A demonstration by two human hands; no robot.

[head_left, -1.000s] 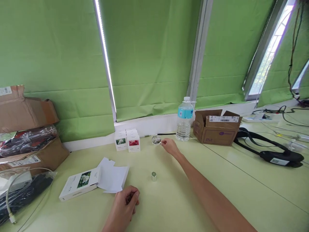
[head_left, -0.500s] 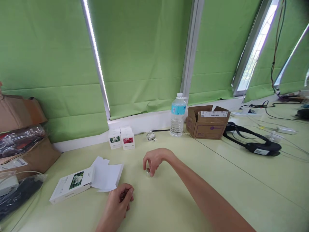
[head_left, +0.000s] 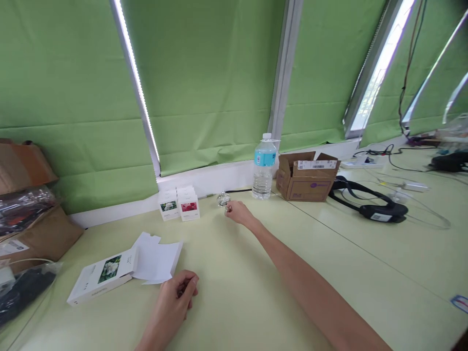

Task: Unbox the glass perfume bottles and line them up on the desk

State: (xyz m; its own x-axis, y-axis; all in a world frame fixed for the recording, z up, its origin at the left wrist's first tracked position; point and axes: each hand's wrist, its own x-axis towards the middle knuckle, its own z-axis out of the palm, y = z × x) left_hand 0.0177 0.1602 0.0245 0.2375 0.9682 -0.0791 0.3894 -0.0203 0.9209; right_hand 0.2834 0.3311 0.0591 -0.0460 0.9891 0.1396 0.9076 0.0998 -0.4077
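My right hand (head_left: pixel 239 213) reaches over the table with its fingers closed in a pinch. A small clear, glassy object shows only in part at the fingertips. Right behind those fingers lies a shiny, crumpled-looking clear item (head_left: pixel 223 198); whether they touch is not plain. My left hand (head_left: pixel 179 292) rests on the near table, its fingers curled round something dark and small, mostly hidden. Beyond it, an opened flat white box (head_left: pixel 106 273) with a flower picture lies with its white flap (head_left: pixel 157 258) spread out.
Small white boxes with flower pictures (head_left: pixel 179 204) stand by the wall. A water bottle (head_left: pixel 263 170), a brown carton (head_left: pixel 309 183) and a black headset (head_left: pixel 380 212) are to the right. Cartons (head_left: pixel 47 234) and a bagged dark item (head_left: pixel 25 292) line the left side.
My right hand has moved away from me across the table to the shiny clear item, the small clear object apparently going with it. My left hand stays curled. The view has shifted slightly.
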